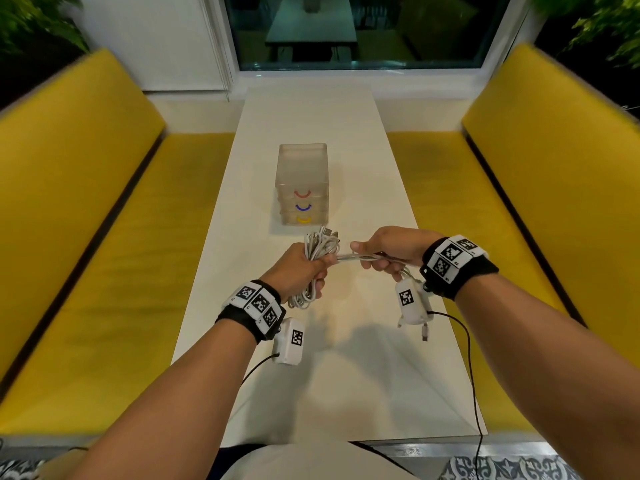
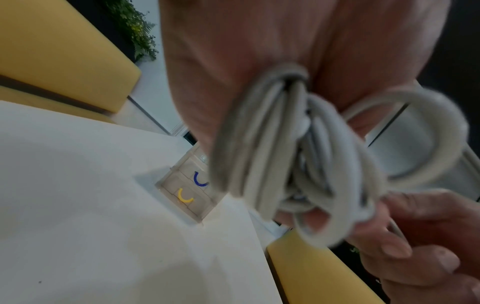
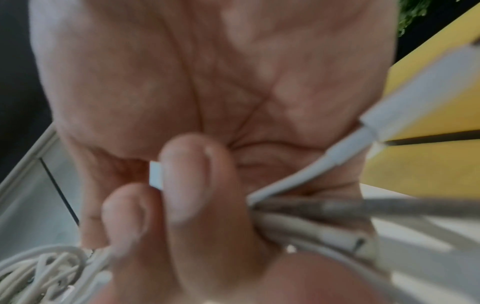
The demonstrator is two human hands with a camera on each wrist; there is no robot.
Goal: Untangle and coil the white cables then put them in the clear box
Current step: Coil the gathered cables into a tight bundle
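Head view, item one: left hand (image 1: 304, 268), fist wrapped round a bunch of white cables (image 1: 320, 247); loops stand up above the knuckles and hang below the palm, all held clear of the table.

Item two: right hand (image 1: 388, 252), fingers and thumb curled about several strands that run taut from the bunch across the gap between the hands. One plug end dangles below this wrist (image 1: 424, 336). Right wrist view confirms strands pressed under the fingers (image 3: 197, 185) and a white connector (image 3: 415, 96) passing beside the palm.

Item three: left wrist view, the bunch (image 2: 293, 154) still disordered, loops crossing one another, one loose ring standing off to the side.

Item four: clear box (image 1: 302, 183), a small stack of drawers with red, blue and yellow handles, on the white table (image 1: 311, 393) just beyond the hands; all drawers appear closed.

Step judged in hand: untangling, drawing strands out of the bunch. Coiling and boxing not yet done.

Next move calls for: following one strand to its free end, easing it through rather than pulling hard, lest a knot tighten.
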